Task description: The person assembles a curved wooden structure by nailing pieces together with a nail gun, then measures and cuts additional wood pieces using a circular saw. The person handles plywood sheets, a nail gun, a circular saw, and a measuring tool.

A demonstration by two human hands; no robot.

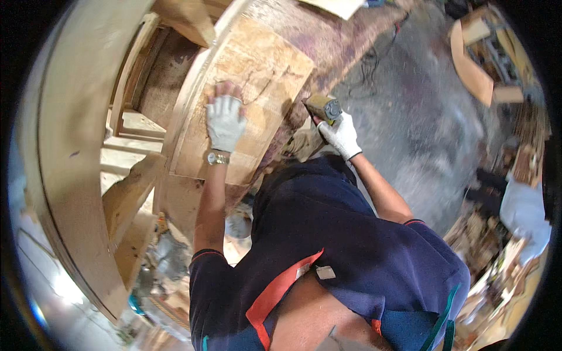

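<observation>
My left hand [226, 121], in a white fingerless glove with a metal watch at the wrist, lies flat on a pale wooden board [266, 64], fingers stretched out. The board rests on a stained work surface against a curved wooden frame [186, 114]. Just right of the board's edge, my gloved right hand [341, 136] is closed round the handle of a nail gun [322, 107]. Its body is yellowish, with a dark round cap. The tool is held apart from my left hand, and its nose is hard to make out.
A large curved wooden panel [73, 134] rises along the left, with slats and braces inside the frame. The grey floor [410, 140] spreads to the right, with a dark cord [366, 70]. Wooden pieces [474, 64] stand far right; scraps and a pale blue cloth [521, 210] lie lower right.
</observation>
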